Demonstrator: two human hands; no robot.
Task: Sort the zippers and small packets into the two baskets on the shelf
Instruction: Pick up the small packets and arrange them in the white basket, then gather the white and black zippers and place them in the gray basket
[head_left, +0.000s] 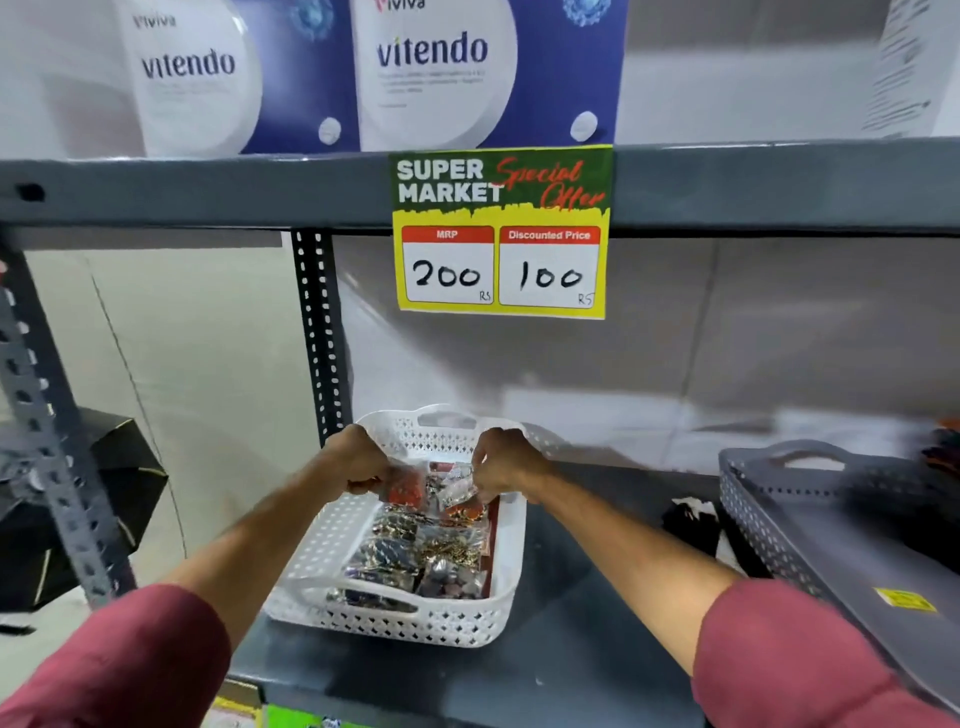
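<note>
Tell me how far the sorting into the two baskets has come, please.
The white basket already holds many small packets. Both hands work above it: the left hand grips a clear packet with red contents, and the right hand pinches another packet. The grey basket looks nearly empty, and dark items lie loose on the shelf beside it.

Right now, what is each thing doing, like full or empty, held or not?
White basket: on the shelf, holding many small packets.
Grey basket: on the shelf to the right, looks nearly empty, one yellow label inside.
Left hand: over the white basket, closed on a red packet.
Right hand: over the white basket, pinching a clear packet.
Price sign: hanging from the upper shelf edge.
</note>
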